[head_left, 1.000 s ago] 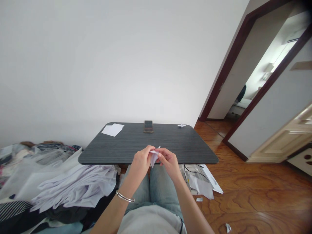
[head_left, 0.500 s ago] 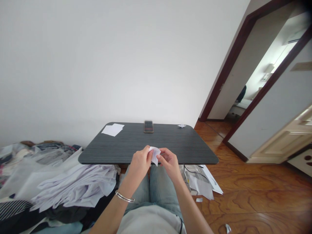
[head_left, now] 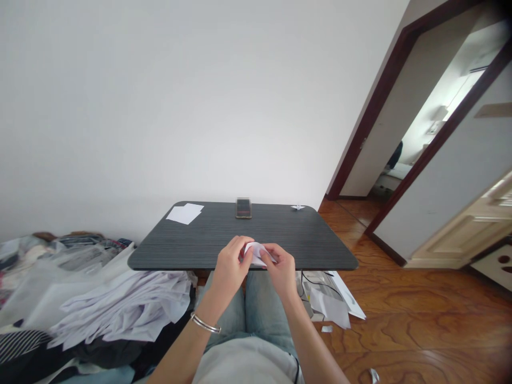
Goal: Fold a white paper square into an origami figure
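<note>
A small folded white paper [head_left: 257,253] is pinched between both my hands just above the near edge of a dark grey table [head_left: 200,245]. My left hand [head_left: 231,264], with a silver bangle on its wrist, grips the paper's left side with closed fingers. My right hand [head_left: 282,269] grips its right side, fingers curled over it. Most of the paper is hidden by my fingers. My legs in jeans are under the hands.
On the table's far side lie white paper sheets [head_left: 184,213], a phone [head_left: 244,207] and a small folded paper figure [head_left: 298,207]. A heap of clothes and papers [head_left: 100,298] lies left; papers and a cable [head_left: 330,298] on the wooden floor right. An open doorway [head_left: 416,138] stands at right.
The paper has been turned from hanging downward to lying flatter between my hands. My right hand has rolled over on top of it. Both hands stay at the table's near edge.
</note>
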`<state>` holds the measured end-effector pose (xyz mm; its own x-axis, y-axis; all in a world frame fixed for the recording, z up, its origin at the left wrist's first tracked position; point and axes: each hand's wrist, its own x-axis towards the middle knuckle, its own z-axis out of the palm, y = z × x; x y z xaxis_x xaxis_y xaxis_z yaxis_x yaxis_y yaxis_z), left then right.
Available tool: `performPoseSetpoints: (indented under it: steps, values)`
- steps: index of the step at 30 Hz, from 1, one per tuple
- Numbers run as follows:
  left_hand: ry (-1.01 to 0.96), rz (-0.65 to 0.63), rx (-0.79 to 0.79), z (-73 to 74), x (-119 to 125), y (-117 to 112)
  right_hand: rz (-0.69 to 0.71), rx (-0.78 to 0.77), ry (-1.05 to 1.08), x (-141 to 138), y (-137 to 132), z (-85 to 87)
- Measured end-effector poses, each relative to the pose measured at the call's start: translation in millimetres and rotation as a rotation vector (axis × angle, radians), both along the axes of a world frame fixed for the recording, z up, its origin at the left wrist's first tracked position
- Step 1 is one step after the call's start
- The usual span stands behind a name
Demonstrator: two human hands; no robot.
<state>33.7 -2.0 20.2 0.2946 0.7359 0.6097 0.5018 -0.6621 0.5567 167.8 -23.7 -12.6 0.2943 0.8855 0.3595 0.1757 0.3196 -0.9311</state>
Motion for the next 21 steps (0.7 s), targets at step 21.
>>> performPoseSetpoints:
  steps: [21]
  values:
    - [-0.197, -0.055, -0.145, 1.9, -4.9, -1.0, 0.089, 0.035, 0.183, 2.8, -3.9, 5.5]
